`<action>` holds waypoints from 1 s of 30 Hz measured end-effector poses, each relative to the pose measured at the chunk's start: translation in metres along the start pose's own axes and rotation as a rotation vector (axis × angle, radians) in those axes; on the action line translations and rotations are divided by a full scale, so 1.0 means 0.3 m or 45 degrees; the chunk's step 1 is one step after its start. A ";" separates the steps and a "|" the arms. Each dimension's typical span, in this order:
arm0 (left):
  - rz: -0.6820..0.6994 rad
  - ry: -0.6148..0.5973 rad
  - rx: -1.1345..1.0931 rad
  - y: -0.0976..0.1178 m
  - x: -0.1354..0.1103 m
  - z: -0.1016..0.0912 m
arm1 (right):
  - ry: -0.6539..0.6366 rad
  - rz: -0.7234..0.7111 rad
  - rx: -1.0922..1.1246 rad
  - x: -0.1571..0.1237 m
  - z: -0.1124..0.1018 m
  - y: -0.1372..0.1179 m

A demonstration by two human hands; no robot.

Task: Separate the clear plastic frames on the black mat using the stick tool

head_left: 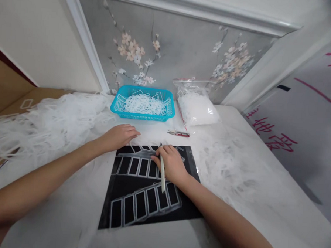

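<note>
Looking down, we see pale framed strips [147,202] on a black mat [125,185]. Our right hand [173,164] is closed around a slim white tool [162,172] over them. Our left hand [122,137] curves loosely near the mat's far edge; we cannot tell whether it grips anything. Beyond lie red snips [182,134], then a blue basket [142,117] and plastic bag [198,110].

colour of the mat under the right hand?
The mat is black; best seen in the head view.

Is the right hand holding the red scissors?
No, the scissors lie on the table beyond the black mat, while the right hand grips a pale tool.
</note>
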State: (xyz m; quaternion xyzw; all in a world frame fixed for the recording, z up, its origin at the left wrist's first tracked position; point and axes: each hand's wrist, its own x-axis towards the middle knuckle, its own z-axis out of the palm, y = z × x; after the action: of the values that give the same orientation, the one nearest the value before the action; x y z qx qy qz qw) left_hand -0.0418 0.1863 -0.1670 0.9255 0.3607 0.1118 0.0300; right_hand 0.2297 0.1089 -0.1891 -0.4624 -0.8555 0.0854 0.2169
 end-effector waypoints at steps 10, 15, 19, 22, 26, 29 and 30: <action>-0.134 -0.143 0.180 -0.082 -0.127 -0.012 | -0.003 0.079 -0.092 0.005 0.019 0.019; -0.407 0.007 0.153 -0.158 -0.176 -0.076 | 0.002 0.083 -0.107 0.004 0.024 0.020; -0.678 0.240 0.137 -0.182 -0.189 -0.179 | 0.052 0.087 -0.001 0.001 0.027 0.028; -0.723 0.339 -0.092 -0.114 -0.106 -0.242 | 0.096 0.078 0.155 -0.001 0.029 0.038; -0.540 0.595 -0.904 0.131 0.152 -0.308 | 0.126 0.074 0.259 -0.003 0.026 0.049; -0.134 0.466 -1.124 0.344 0.344 -0.379 | 0.203 0.129 0.367 -0.004 0.016 0.053; 0.000 0.319 -1.117 0.399 0.384 -0.401 | 0.240 0.162 0.395 -0.005 0.011 0.055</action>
State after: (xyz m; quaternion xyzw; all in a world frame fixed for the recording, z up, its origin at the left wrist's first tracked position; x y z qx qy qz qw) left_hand 0.0922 0.1728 -0.0123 0.8046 0.2801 0.3651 0.3754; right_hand 0.2414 0.1169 -0.1981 -0.4825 -0.7770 0.1862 0.3588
